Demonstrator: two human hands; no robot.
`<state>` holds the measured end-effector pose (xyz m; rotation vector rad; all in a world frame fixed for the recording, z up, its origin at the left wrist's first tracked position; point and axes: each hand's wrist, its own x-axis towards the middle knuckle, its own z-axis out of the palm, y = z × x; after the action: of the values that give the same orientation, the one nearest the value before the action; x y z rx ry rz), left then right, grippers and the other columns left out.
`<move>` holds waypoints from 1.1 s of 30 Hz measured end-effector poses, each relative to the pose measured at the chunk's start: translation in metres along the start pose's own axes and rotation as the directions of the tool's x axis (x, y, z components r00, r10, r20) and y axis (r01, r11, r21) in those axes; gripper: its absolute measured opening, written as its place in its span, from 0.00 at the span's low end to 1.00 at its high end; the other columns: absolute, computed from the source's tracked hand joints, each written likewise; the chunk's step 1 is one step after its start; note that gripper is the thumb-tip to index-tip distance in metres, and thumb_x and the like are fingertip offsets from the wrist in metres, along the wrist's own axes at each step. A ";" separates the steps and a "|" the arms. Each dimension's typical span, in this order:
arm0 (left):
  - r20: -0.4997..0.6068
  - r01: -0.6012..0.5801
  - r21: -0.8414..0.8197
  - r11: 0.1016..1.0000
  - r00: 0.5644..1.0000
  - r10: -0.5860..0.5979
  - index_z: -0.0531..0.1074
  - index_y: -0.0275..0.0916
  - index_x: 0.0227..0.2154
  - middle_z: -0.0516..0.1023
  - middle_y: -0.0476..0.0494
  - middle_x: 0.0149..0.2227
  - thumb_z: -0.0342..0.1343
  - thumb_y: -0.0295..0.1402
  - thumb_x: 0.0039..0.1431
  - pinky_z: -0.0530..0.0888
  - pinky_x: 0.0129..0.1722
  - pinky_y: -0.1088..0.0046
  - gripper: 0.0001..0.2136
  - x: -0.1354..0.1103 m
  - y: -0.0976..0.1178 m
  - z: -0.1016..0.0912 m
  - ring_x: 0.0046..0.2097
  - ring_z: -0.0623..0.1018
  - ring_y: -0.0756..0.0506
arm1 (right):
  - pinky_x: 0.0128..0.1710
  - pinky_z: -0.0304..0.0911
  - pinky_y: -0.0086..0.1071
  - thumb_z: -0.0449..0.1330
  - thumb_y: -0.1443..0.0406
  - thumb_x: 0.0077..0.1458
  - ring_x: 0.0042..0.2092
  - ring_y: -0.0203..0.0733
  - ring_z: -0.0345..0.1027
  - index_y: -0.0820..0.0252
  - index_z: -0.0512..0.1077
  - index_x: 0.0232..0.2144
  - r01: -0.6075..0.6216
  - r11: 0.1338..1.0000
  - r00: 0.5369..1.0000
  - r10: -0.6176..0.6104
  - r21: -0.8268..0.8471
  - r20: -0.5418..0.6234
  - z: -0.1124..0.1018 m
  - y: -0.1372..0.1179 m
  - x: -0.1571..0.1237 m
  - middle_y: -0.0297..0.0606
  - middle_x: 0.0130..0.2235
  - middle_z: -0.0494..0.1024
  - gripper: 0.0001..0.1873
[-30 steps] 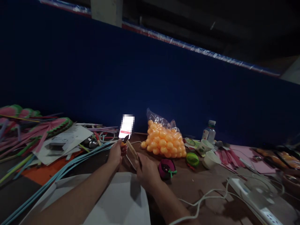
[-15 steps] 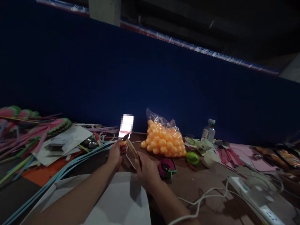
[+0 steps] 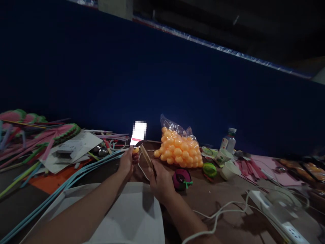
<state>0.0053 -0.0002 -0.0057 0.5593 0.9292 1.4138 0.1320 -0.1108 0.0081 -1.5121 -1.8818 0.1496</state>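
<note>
My left hand (image 3: 126,162) is closed on a small orange ball (image 3: 136,149) with a dark shiny top. A thin dark strip (image 3: 140,142) stands out from that ball toward the right; its kind is unclear. My right hand (image 3: 161,179) grips a flat tan stick (image 3: 145,156), whose far end lies close to the ball and strip. Whether the stick touches them I cannot tell. Just behind the hands a lit phone (image 3: 137,135) leans upright. A purple ball with a green tie (image 3: 181,179) rests beside my right hand.
A clear bag of orange balls (image 3: 180,150) stands behind, with a green striped ball (image 3: 209,170), a white cup (image 3: 230,170) and a bottle (image 3: 228,141) rightward. A power strip (image 3: 270,208) with cables lies front right. Blue strands (image 3: 76,179) and white paper (image 3: 127,217) lie left and front.
The view has shifted slightly. The dark strip on the ball looks thinner and lies at another angle. Both hands keep their holds.
</note>
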 end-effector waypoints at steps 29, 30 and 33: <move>0.056 -0.074 -0.038 0.997 0.996 0.076 0.69 0.34 0.30 0.68 0.51 0.20 0.58 0.43 0.51 0.64 0.16 0.81 0.15 -0.005 0.006 0.003 0.18 0.66 0.55 | 0.51 0.65 0.38 0.49 0.65 0.60 0.51 0.44 0.69 0.61 0.64 0.55 0.064 0.997 0.998 -0.063 0.031 -0.025 0.000 0.002 -0.004 0.45 0.51 0.74 0.22; 0.062 -0.075 -0.047 0.996 0.995 0.077 0.69 0.34 0.29 0.68 0.52 0.20 0.59 0.43 0.50 0.64 0.16 0.81 0.15 -0.005 0.006 0.003 0.18 0.66 0.55 | 0.51 0.66 0.38 0.49 0.65 0.59 0.51 0.44 0.70 0.61 0.64 0.55 0.064 0.998 0.998 -0.064 0.015 -0.011 0.001 0.002 -0.003 0.45 0.51 0.74 0.22; 0.046 -0.059 -0.043 0.997 0.997 0.061 0.69 0.34 0.29 0.68 0.52 0.20 0.58 0.43 0.51 0.65 0.16 0.81 0.15 -0.006 0.006 0.003 0.18 0.66 0.55 | 0.51 0.65 0.38 0.48 0.65 0.60 0.51 0.44 0.69 0.62 0.63 0.56 0.077 0.997 0.996 -0.076 0.019 -0.040 0.001 0.003 -0.003 0.46 0.52 0.73 0.22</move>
<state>0.0044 -0.0043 0.0021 0.5915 0.8491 1.4646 0.1337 -0.1127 0.0046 -1.4175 -1.8980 0.1025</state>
